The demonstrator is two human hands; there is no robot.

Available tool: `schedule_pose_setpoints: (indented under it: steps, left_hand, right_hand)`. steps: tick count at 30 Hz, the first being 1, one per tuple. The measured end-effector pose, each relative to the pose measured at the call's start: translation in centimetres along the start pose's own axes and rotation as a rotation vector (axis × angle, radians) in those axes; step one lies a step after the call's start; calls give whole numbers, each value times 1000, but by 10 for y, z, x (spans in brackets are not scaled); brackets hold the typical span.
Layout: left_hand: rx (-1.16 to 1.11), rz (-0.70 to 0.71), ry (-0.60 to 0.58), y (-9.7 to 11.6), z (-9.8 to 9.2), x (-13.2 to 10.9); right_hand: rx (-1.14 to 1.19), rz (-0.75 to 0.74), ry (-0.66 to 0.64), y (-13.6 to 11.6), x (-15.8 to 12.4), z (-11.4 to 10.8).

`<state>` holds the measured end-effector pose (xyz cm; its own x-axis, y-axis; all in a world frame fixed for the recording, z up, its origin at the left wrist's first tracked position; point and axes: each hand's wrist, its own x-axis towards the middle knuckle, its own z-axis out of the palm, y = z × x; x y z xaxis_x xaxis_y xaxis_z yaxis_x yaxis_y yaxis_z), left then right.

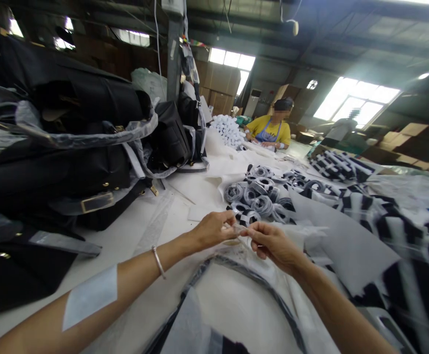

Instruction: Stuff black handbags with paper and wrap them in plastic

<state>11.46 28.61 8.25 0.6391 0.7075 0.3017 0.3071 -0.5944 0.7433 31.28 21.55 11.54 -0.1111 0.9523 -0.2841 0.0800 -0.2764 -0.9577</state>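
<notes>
My left hand (214,229) and my right hand (269,242) meet over the table, fingertips pinched close together. Between them is a small, thin, pale piece, too blurred to name. Just below the hands, a black strap (269,285) wrapped in clear plastic film arches toward me. Its lower left side runs beside a pale sheet (185,324) at the bottom edge, with something black partly showing there. A silver bracelet circles my left wrist, and a whitish patch lies on that forearm.
Black handbags (70,167) with film-wrapped straps pile up at left. Coiled wrapped straps (262,204) lie ahead, with black and white bundles (402,246) at right. A white paper sheet (343,236) leans across them. A co-worker in yellow (273,130) sits beyond white rolls (227,130).
</notes>
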Motion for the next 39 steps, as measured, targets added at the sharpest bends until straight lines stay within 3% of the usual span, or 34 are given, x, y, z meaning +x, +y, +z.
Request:
schedule_pose_setpoints:
  steps: [3, 6, 12, 16, 20, 24, 29, 31, 33, 36, 39]
  left_hand:
    - [-167, -60, 36, 16, -15, -13]
    - [-279, -104, 62, 28, -26, -29]
    - [-365, -172, 194, 37, -53, -64]
    - [-383, -216, 242, 33, -67, -86]
    - [-411, -244, 194, 33, -62, -110]
    - [-466, -270, 62, 39, -46, -127]
    - [-474, -371, -22, 26, -33, -133]
    - [-426, -474, -21, 13, -28, -135]
    - [-385, -583, -69, 0, -21, -139]
    - [-377, -670, -182, -11, -9, -143]
    - [-424, -687, -224, -14, -2, -142]
  right_hand:
    - [239, -5, -61, -15, -18, 13]
    - [329, 33, -88, -24, -31, 27]
    - [89, 161, -205, -25, -63, 41]
    - [57, 111, -178, -20, -92, 49]
    - [77, -98, -113, -17, -118, 65]
    - [117, -288, 72, -22, -129, 85]
    - [412, -363, 271, -38, -133, 82]
    - [395, -290, 299, -40, -130, 71]
    - [208, -141, 270, -34, -123, 61]
    - [-121, 70, 177, -7, -98, 58]
    - [-281, 281, 19, 28, -65, 72]
